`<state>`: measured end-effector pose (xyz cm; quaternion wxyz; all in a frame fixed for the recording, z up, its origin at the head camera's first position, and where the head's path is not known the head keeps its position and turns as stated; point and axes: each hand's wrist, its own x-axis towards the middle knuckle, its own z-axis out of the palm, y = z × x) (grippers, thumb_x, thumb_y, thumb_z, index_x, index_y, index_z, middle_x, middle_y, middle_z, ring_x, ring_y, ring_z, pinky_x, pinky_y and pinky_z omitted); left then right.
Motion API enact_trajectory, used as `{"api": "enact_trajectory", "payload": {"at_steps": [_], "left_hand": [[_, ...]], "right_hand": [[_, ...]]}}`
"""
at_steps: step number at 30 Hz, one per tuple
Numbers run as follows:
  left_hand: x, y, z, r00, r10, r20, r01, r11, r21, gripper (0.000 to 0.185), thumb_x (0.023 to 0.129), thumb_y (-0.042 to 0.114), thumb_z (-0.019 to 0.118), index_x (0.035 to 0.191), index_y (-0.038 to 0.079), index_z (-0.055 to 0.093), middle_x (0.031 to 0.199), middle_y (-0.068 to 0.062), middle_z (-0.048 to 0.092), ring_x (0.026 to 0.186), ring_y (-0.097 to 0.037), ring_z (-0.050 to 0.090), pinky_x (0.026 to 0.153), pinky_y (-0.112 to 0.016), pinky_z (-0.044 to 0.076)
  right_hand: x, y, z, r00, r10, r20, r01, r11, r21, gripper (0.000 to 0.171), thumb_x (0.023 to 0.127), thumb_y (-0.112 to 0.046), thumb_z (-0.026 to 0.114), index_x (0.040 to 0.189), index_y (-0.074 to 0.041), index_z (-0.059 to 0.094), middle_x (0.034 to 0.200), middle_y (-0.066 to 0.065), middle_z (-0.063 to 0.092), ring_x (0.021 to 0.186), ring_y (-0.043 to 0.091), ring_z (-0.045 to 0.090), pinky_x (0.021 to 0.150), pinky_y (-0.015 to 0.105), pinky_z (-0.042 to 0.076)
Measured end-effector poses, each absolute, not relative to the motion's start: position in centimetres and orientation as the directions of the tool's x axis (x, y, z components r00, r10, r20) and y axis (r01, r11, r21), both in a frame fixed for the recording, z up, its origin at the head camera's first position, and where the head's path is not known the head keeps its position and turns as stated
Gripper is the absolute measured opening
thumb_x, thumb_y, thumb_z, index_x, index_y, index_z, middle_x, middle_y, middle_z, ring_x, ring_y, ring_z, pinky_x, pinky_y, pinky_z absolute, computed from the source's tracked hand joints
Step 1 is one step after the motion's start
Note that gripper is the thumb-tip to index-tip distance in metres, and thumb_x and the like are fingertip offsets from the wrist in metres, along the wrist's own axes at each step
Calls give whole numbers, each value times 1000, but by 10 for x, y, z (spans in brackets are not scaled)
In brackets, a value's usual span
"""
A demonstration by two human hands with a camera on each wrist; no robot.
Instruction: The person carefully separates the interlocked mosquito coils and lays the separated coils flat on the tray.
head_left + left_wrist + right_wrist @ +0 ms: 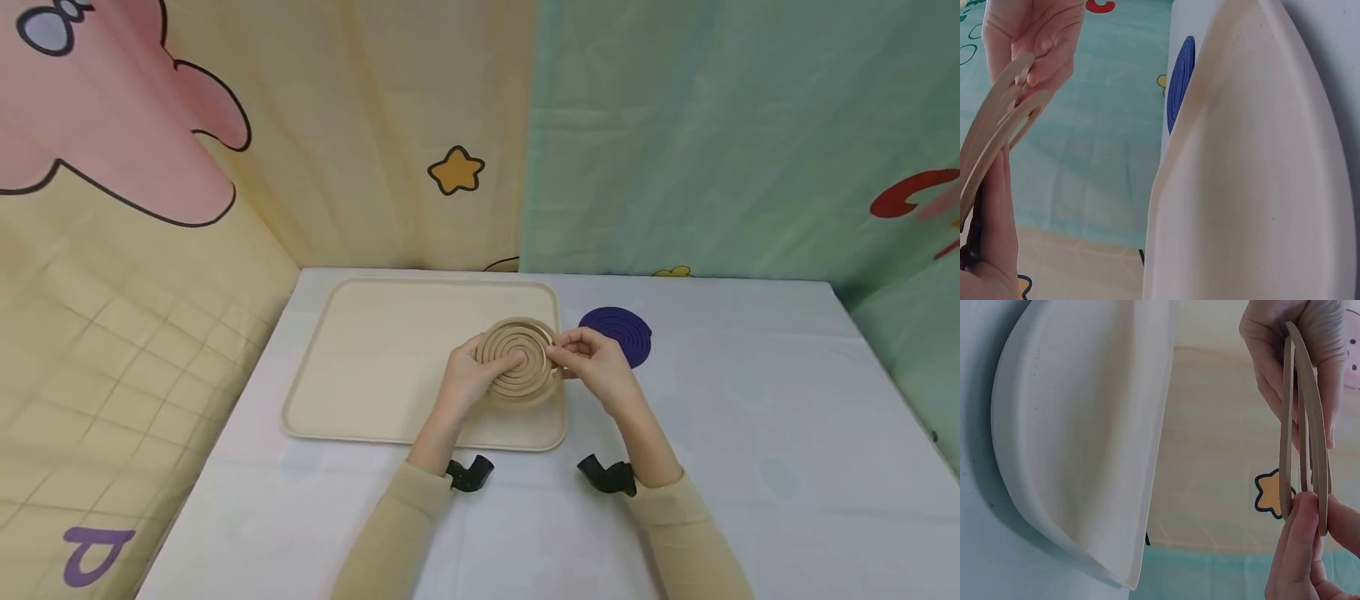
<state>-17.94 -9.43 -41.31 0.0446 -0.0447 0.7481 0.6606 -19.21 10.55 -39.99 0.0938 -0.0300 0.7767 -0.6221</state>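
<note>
Beige spiral coil pair (516,358), frame centre, above cream plastic tray (360,375); left hand (468,383) clamped on its left edge, right hand (592,360) fingers pinching outer ring – ease the spirals apart gently, brittle

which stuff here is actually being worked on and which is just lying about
In hand:
- beige spiral coil, held above the tray
- left hand, gripping the coil's left side
- right hand, pinching its right edge

Lying about:
- beige tray
- purple spiral coil on the table
</note>
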Motion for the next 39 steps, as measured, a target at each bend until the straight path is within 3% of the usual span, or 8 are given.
{"api": "enact_trajectory", "payload": {"at_steps": [4,9,13,16,19,23,34,39], "left_hand": [[-180,-89,-416,-989,-62,-131,-133,33,991,51,79,27,82,124,10,67,114,-10,73,101,-17,69,90,-30,56],[-177,-89,-417,-985,-96,-147,-141,-62,988,48,81,24,81,122,6,67,113,-12,73,94,-13,70,83,-26,58],[-175,-92,-415,-990,-60,-127,-126,-20,992,44,80,25,82,118,7,69,107,-11,74,86,-10,69,77,-24,58],[-174,-96,-414,-993,23,-112,-109,90,990,41,80,27,82,115,8,71,102,-10,75,82,-10,67,74,-25,57],[-172,-99,-413,-984,128,-124,-96,207,974,41,81,30,81,116,10,71,101,-7,75,83,-10,66,76,-26,56],[-170,-100,-409,-969,206,-135,-75,275,959,42,82,32,80,119,12,71,104,-6,75,88,-12,66,81,-29,55],[-163,-93,-400,-961,241,-136,-97,167,981,45,87,22,75,129,11,64,116,-12,71,99,-13,66,87,-29,55],[-161,-92,-399,-966,235,-112,-80,142,987,48,88,19,75,133,11,61,119,-12,70,102,-14,65,89,-30,55]], "right_hand": [[-194,103,-401,-977,-170,-130,95,200,-975,25,91,-13,70,106,4,59,78,-6,65,72,5,66,71,24,59],[-191,98,-400,-962,-235,-141,96,193,-976,24,90,-10,70,105,5,60,84,-3,68,74,5,67,73,27,60],[-189,98,-398,-956,-268,-118,59,217,-974,22,90,-11,71,101,5,59,86,3,69,74,7,67,75,34,61],[-188,99,-395,-965,-249,-77,7,271,-963,23,89,-14,73,100,2,61,84,2,67,70,8,64,70,31,59],[-184,101,-392,-970,-239,-50,-35,338,-940,27,88,-20,75,103,0,64,79,1,66,64,9,59,59,27,54],[-179,102,-385,-970,-238,-50,-48,390,-920,28,88,-24,75,105,-4,68,78,-1,67,66,11,57,56,27,50],[-172,105,-377,-963,-259,-72,-24,347,-938,26,93,-17,69,108,2,64,93,11,73,78,5,65,67,23,55],[-172,107,-379,-963,-256,-80,16,244,-970,29,93,-15,69,112,6,62,86,-2,71,74,5,64,66,23,55]]}}
